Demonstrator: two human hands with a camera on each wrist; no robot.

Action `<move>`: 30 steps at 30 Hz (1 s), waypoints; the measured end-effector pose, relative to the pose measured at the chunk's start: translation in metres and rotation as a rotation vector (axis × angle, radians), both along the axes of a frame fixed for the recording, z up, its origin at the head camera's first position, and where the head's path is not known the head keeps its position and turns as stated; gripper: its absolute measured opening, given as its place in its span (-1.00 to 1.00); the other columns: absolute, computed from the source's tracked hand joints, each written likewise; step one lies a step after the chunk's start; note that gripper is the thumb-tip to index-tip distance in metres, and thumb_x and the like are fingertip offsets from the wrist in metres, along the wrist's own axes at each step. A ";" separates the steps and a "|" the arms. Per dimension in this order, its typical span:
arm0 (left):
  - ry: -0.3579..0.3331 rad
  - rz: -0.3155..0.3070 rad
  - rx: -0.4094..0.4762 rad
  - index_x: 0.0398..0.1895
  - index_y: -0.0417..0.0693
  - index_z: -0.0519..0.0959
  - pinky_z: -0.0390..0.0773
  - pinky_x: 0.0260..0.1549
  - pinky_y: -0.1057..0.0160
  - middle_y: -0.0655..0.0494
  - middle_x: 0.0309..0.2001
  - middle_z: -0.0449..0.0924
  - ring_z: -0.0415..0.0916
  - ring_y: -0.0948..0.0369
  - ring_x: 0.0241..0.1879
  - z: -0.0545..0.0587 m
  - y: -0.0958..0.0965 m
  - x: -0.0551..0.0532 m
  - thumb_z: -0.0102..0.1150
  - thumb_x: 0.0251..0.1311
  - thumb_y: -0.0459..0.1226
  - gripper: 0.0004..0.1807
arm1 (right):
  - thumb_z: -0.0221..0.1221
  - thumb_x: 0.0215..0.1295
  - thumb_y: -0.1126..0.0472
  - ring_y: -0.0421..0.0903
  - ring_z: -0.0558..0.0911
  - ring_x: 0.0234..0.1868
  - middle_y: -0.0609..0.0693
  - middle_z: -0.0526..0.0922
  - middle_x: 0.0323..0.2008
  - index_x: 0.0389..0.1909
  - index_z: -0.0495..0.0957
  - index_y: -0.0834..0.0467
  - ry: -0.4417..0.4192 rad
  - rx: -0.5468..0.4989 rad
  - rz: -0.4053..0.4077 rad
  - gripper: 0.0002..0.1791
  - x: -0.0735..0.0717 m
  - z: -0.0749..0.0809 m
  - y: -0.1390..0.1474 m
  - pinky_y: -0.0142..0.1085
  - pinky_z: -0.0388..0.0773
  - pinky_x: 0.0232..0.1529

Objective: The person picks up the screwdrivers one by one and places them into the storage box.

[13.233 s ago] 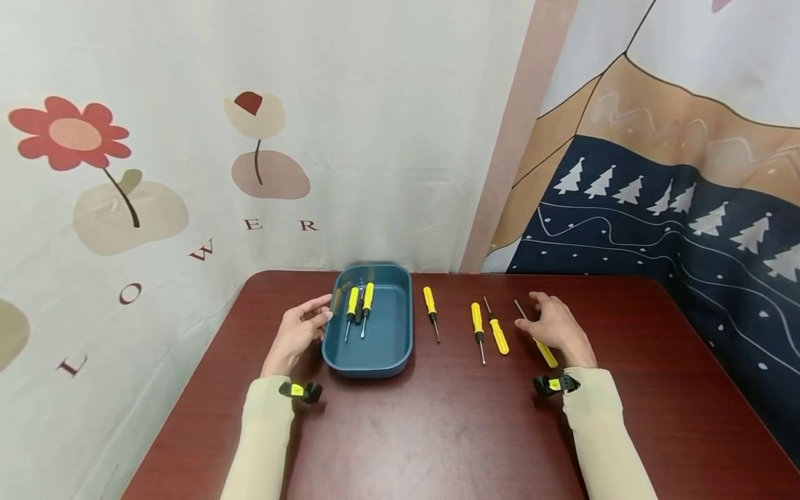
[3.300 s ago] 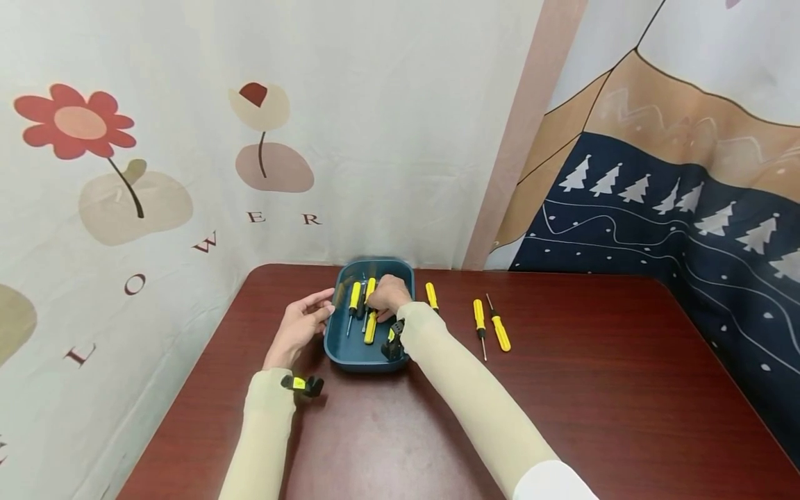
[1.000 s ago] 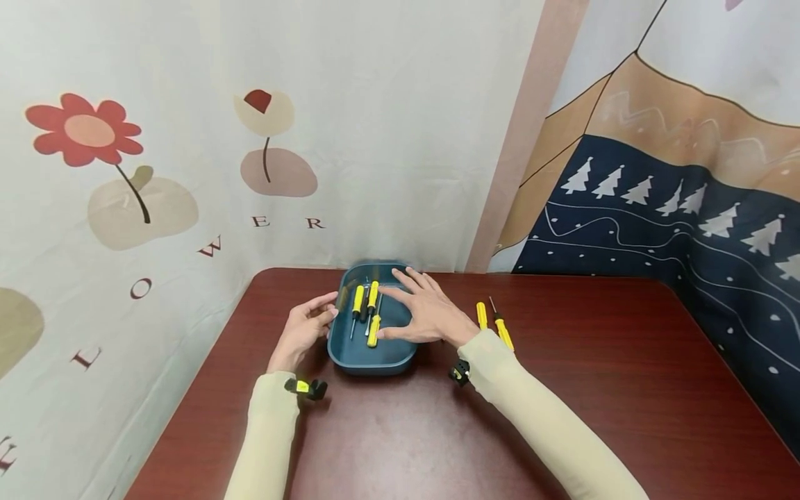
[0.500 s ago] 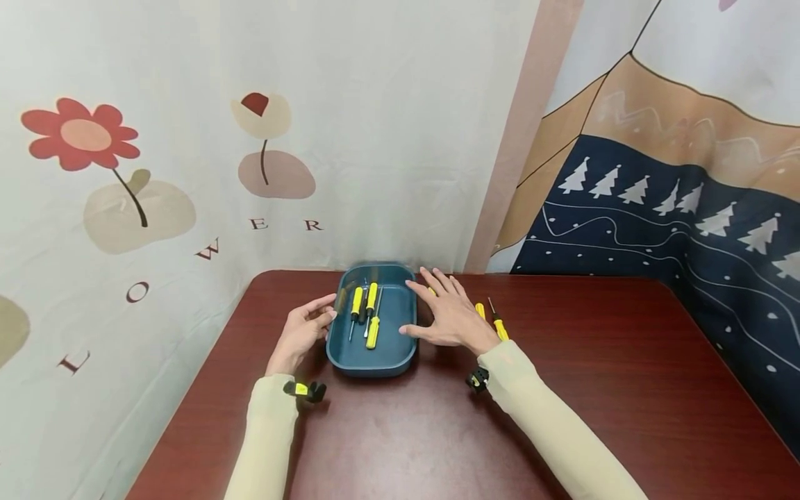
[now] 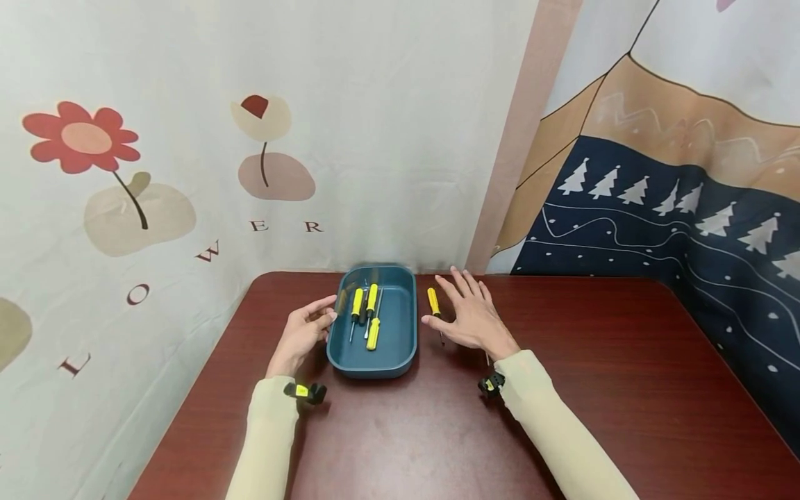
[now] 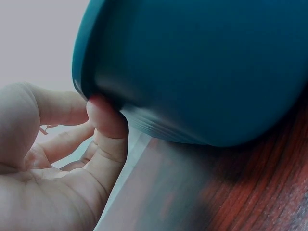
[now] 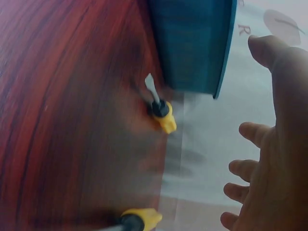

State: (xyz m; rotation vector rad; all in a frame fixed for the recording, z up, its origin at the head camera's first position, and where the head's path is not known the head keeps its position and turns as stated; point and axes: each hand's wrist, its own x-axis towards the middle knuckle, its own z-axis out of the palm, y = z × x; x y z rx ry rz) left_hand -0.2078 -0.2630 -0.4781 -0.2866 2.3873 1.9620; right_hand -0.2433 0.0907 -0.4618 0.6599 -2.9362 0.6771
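Note:
My left hand (image 5: 303, 337) is at the left side of a blue tray (image 5: 396, 351). In the left wrist view its thumb (image 6: 107, 118) and index finger pinch the tray's edge. Several screwdrivers lie in the tray, among them one with a yellow handle (image 5: 372, 335) toward its front. My right hand (image 5: 473, 321) hovers right of the tray with its fingers spread and nothing in them. Beside its thumb lies a yellow-handled screwdriver (image 5: 434, 302), blade toward me. A second yellow screwdriver (image 7: 150, 217) shows at the bottom of the right wrist view; in the head view the right hand covers most of it.
Everything sits on a dark red wooden table (image 5: 387, 444). A printed curtain (image 5: 387, 139) hangs right behind its far edge, and a navy patterned cloth (image 5: 625, 229) hangs at the right. Black wrist cameras (image 5: 305, 392) are strapped to both wrists.
A screwdriver that the right hand laid in the tray earlier stays there. Over the last second the right hand has moved right, off the tray, uncovering the nearest table screwdriver. The left hand stays put.

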 end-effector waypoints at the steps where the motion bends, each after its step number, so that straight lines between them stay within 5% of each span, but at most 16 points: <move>1: 0.003 -0.001 -0.001 0.39 0.03 0.52 0.51 -0.46 0.33 0.07 -0.14 0.51 0.44 0.25 -0.39 0.000 0.000 0.000 0.15 0.47 -0.31 -0.55 | 0.10 0.26 -0.51 0.16 -0.12 0.67 0.08 -0.08 0.67 0.64 0.07 -0.14 -0.003 -0.007 -0.010 0.02 0.000 -0.001 0.003 0.25 -0.16 0.59; 21: 0.010 -0.006 0.014 0.40 0.02 0.51 0.49 -0.48 0.32 0.08 -0.14 0.52 0.43 0.25 -0.43 0.000 0.000 0.001 0.15 0.47 -0.31 -0.54 | 0.13 0.39 -0.32 0.35 -0.01 0.61 0.26 -0.05 0.63 0.65 -0.01 0.10 -0.174 -0.137 -0.151 0.00 -0.003 -0.009 0.050 0.37 0.10 0.48; 30: 0.018 -0.017 0.012 0.41 0.00 0.50 0.49 -0.48 0.30 0.09 -0.14 0.52 0.44 0.26 -0.42 0.001 0.001 0.002 0.13 0.48 -0.32 -0.53 | 0.20 0.41 0.01 0.35 0.27 0.45 0.38 0.26 0.47 0.51 0.23 0.33 -0.168 -0.102 -0.181 -0.22 0.000 -0.013 0.067 0.23 0.29 0.44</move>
